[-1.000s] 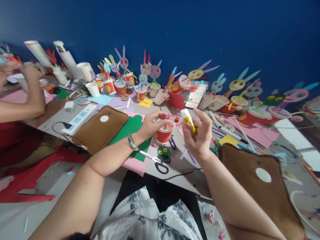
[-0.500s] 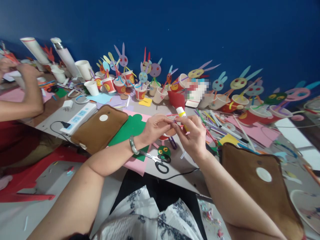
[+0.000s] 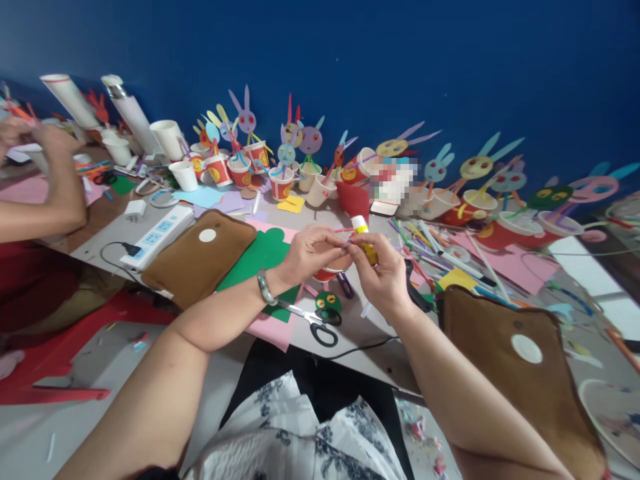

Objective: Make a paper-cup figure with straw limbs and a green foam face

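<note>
My left hand (image 3: 313,259) and my right hand (image 3: 381,275) meet fingertip to fingertip above the table. Both are closed in a pinch around something tiny, which the fingers mostly hide. A yellow glue stick (image 3: 367,250) with a white cap stands just behind my right fingers. Beneath the hands, part of a red-and-white paper cup (image 3: 325,275) shows. Closer to me lies a green paper disc (image 3: 327,301) with yellow eyes, partly under the black handles of the scissors (image 3: 324,333). Green paper (image 3: 257,267) lies beside my left wrist.
Paper cups with rabbit figures (image 3: 283,183) line the blue wall. Brown pouches (image 3: 200,257) lie left and right, with a power strip (image 3: 160,233) at left. Pipe cleaners (image 3: 440,247) are heaped to the right. Another person's arm (image 3: 55,193) works at far left.
My right hand has shifted slightly, so more of the glue stick shows behind it. My left hand keeps nearly the same place, fingertips still together with the right.
</note>
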### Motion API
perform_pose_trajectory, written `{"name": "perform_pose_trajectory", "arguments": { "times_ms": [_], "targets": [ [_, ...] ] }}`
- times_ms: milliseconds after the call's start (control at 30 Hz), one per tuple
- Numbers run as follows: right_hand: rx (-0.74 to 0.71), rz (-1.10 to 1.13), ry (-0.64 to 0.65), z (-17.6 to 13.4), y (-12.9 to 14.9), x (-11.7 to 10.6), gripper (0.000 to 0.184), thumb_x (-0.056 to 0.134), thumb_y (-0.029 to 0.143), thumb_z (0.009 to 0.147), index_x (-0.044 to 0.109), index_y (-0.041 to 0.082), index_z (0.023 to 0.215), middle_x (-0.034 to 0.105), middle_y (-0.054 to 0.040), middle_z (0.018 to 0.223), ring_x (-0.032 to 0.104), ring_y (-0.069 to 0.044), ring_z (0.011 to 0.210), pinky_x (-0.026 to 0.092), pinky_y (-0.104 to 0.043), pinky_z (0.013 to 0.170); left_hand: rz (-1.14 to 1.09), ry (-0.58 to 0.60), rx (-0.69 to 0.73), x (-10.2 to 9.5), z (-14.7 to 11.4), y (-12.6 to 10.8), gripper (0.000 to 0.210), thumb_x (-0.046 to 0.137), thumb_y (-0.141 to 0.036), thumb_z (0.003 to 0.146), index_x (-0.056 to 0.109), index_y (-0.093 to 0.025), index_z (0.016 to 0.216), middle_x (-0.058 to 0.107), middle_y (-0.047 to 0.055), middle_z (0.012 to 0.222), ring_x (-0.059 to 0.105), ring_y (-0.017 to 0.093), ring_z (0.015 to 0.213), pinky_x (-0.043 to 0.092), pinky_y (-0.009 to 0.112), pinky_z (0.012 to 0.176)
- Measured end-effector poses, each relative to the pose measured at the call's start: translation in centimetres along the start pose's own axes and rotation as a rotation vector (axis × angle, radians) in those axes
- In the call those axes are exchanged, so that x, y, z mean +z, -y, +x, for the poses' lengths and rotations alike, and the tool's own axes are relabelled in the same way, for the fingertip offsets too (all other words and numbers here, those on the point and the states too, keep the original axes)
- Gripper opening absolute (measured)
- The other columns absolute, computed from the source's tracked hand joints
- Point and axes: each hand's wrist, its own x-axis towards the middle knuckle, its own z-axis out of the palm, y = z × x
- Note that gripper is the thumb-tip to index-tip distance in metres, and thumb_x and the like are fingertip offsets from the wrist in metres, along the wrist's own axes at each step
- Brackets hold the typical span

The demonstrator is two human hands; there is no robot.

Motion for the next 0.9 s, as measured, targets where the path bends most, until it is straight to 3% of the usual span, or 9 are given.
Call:
{"name": "perform_pose_trajectory", "arguments": {
  "times_ms": [167,333,467,600,900],
  "targets": [
    [-0.063,-0.069,-0.012,0.1,0.0,-0.1,0.007,0.06,0.029,0.094,0.064,0.024,0.098,0.068,-0.0038,0.092,0.065,-0.021,0.087,0.052,-0.035,0.078,0.128,-0.008,-0.007,0.0,-0.1,-0.1,0.025,0.069,-0.045,0.088,0.07,-0.02,0.085,0.073,0.005,0.086,0.066,0.018,0.087,0.05,0.036,0.086],
    [-0.133,-0.192,-0.01,-0.1,0.2,-0.4,0.011,0.057,0.03,0.096,0.065,0.025,0.101,0.067,-0.0048,0.089,0.065,-0.021,0.083,0.051,-0.034,0.072,0.353,0.039,0.155,-0.3,-0.1,-0.6,0.017,0.06,-0.036,0.093,0.07,-0.022,0.091,0.075,0.004,0.091,0.067,0.02,0.095,0.036,0.046,0.111],
    [-0.142,-0.247,0.026,-0.4,0.7,-0.4,0.017,0.053,0.032,0.098,0.066,0.025,0.106,0.065,-0.0048,0.089,0.063,-0.02,0.078,0.05,-0.032,0.069,0.478,0.083,0.198,-0.3,-0.4,-0.8,0.02,0.053,-0.033,0.093,0.07,-0.022,0.096,0.076,0.003,0.089,0.067,0.021,0.096,0.029,0.048,0.117],
    [-0.139,-0.329,0.057,-0.6,0.9,-0.4,0.02,0.052,0.032,0.097,0.068,0.024,0.106,0.064,-0.0048,0.087,0.062,-0.02,0.077,0.047,-0.03,0.064,0.499,0.09,0.188,-0.2,-0.6,-0.8,0.019,0.053,-0.032,0.092,0.07,-0.023,0.095,0.074,0.002,0.085,0.066,0.021,0.097,0.024,0.049,0.12],
    [-0.133,-0.478,0.044,-0.8,0.4,-0.2,0.021,0.053,0.035,0.096,0.069,0.022,0.1,0.065,-0.0044,0.084,0.059,-0.019,0.072,0.04,-0.029,0.059,0.529,0.114,0.217,-0.4,-0.4,-0.9,0.023,0.051,-0.036,0.095,0.068,-0.021,0.088,0.073,0.002,0.084,0.066,0.02,0.098,0.026,0.048,0.12]
  ]
}}
